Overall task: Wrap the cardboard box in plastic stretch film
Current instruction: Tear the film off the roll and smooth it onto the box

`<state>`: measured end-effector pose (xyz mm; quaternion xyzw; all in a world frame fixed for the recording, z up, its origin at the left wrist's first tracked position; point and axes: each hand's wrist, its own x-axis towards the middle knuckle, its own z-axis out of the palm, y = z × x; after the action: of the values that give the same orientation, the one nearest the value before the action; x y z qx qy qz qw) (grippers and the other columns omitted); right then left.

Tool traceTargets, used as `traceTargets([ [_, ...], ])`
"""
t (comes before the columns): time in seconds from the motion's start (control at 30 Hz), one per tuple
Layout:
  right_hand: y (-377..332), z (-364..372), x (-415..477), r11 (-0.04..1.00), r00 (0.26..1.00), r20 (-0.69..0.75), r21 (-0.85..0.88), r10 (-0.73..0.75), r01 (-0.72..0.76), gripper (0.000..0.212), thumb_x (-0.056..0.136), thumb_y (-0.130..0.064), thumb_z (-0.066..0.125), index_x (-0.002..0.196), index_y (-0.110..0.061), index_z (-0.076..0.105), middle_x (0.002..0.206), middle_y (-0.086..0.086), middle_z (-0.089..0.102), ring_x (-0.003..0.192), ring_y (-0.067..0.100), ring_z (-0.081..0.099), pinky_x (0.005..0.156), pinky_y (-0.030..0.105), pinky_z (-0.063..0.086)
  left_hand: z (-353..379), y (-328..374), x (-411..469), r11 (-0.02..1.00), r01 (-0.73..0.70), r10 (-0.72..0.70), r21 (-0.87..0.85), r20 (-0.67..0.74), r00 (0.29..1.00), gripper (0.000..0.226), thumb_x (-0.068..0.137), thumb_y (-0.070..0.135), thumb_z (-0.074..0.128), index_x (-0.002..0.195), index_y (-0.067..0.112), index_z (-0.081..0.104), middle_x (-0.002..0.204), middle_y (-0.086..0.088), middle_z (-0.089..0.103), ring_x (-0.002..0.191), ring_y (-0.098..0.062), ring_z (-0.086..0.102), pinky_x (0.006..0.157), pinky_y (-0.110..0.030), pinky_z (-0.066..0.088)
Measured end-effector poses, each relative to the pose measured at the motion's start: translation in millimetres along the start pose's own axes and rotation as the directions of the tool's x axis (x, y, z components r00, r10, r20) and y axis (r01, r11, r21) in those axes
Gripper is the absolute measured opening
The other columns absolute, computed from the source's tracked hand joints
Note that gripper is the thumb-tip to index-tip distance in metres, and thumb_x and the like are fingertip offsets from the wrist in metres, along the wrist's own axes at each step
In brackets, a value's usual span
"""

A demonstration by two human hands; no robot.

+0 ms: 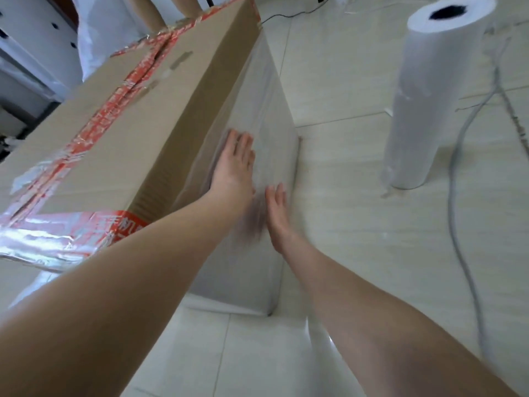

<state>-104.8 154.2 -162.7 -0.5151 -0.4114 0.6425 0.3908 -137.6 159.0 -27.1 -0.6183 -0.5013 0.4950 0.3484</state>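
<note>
A large cardboard box [120, 133] stands on the tiled floor, its top sealed with red and silver tape. Clear stretch film [266, 116] covers the box's right side. My left hand [234, 164] lies flat, fingers apart, on that filmed side near the upper edge. Lower down on the same side, my right hand [279, 216] also lies flat against the film. Neither hand holds anything. The roll of stretch film [429, 90] stands upright on the floor to the right, apart from the box.
A grey cable [463, 179] runs across the floor right of the roll. Another person's legs [160, 10] stand behind the box's far end. White furniture [31, 44] is at the far left. Pale floor tiles [357, 224] lie between box and roll.
</note>
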Motion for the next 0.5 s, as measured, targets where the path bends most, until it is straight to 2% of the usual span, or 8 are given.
traceTargets([
  [0.17, 7, 29, 12, 0.996, 0.999, -0.033, -0.079, -0.034, 0.031, 0.055, 0.103, -0.043, 0.019, 0.153, -0.021, 0.013, 0.161, -0.003, 0.002, 0.147, 0.018, -0.005, 0.118, 0.038, -0.003, 2, 0, 3, 1.000, -0.003, 0.003, 0.001, -0.021, 1.000, 0.070, 0.100, 0.050, 0.007, 0.150, 0.002, -0.004, 0.156, -0.022, -0.010, 0.145, -0.035, -0.011, 0.116, -0.052, -0.007],
  [0.3, 13, 10, 26, 0.992, 0.998, 0.037, -0.113, -0.049, 0.053, 0.057, 0.102, -0.045, 0.017, 0.153, -0.018, 0.017, 0.160, -0.004, 0.004, 0.147, 0.017, -0.005, 0.117, 0.031, -0.005, 0, -5, 8, 0.999, 0.009, -0.011, -0.042, -0.047, 0.999, 0.075, 0.098, 0.057, 0.010, 0.151, 0.006, -0.002, 0.156, -0.023, -0.011, 0.145, -0.036, -0.011, 0.116, -0.051, -0.008],
  [0.37, 11, -9, 36, 0.984, 0.999, -0.041, -0.177, 0.010, -0.018, 0.062, 0.101, -0.048, 0.021, 0.153, -0.016, 0.015, 0.160, 0.005, 0.007, 0.147, 0.024, 0.002, 0.118, 0.035, 0.002, -2, -12, 13, 0.998, 0.022, -0.026, -0.062, -0.063, 0.998, 0.079, 0.095, 0.063, 0.012, 0.152, 0.011, -0.001, 0.156, -0.023, -0.010, 0.145, -0.037, -0.010, 0.115, -0.052, -0.009],
  [0.43, 3, -29, 43, 0.948, 0.990, -0.131, -0.307, 0.043, -0.082, 0.065, 0.100, -0.050, 0.028, 0.152, -0.013, 0.017, 0.157, 0.017, 0.013, 0.143, 0.032, 0.019, 0.116, 0.040, 0.017, -6, -18, 20, 0.996, 0.042, -0.048, -0.076, -0.075, 0.996, 0.080, 0.093, 0.066, 0.012, 0.152, 0.015, -0.001, 0.156, -0.023, -0.009, 0.145, -0.038, -0.009, 0.115, -0.052, -0.010],
  [0.5, -9, -48, 46, 0.894, 0.993, -0.113, -0.443, 0.018, -0.067, 0.064, 0.098, -0.050, 0.032, 0.148, -0.010, 0.027, 0.150, 0.022, 0.027, 0.136, 0.037, 0.032, 0.112, 0.041, 0.027, -11, -25, 28, 0.990, 0.050, -0.064, -0.128, -0.105, 0.992, 0.076, 0.094, 0.064, 0.013, 0.153, 0.017, 0.002, 0.157, -0.020, -0.008, 0.145, -0.037, -0.008, 0.115, -0.052, -0.009],
])
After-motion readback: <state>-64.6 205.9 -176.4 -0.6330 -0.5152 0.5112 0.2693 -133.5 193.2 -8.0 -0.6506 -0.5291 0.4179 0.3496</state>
